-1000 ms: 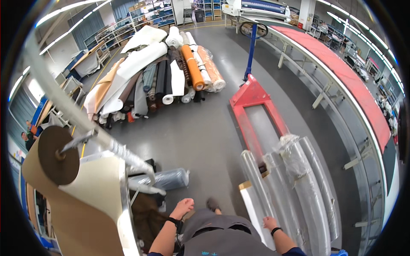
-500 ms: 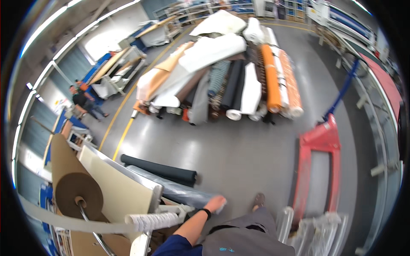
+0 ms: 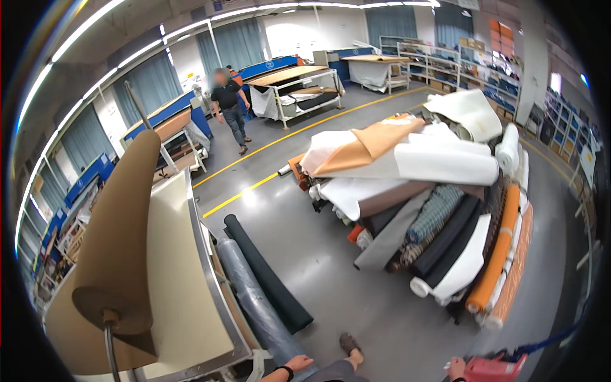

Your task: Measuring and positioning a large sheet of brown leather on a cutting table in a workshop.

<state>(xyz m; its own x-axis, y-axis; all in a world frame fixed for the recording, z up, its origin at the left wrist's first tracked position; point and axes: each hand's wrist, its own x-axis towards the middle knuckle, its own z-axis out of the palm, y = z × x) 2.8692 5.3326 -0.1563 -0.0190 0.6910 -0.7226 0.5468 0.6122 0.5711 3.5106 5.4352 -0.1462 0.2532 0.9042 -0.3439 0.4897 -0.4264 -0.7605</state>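
At the lower edge, the left hand [image 3: 299, 364] hangs loosely half-curled beside the leg, holding nothing, close to the near end of a grey plastic-wrapped roll [image 3: 254, 299] that lies on the floor against the metal edge of the roll stand [image 3: 210, 274]. The right hand [image 3: 456, 368] shows only partly at the frame's bottom; how far it is open cannot be told, though it sits against the red pallet truck [image 3: 493, 368]. A black roll [image 3: 267, 277] lies just beside the grey one. On the stand hangs a big tan roll [image 3: 118, 235]. Farther off, a heap of fabric rolls [image 3: 433, 210] covers the floor, and a person [image 3: 229, 105] walks near the cutting tables. Half a second ago the view faced the heap more squarely and the right hand was out of sight.
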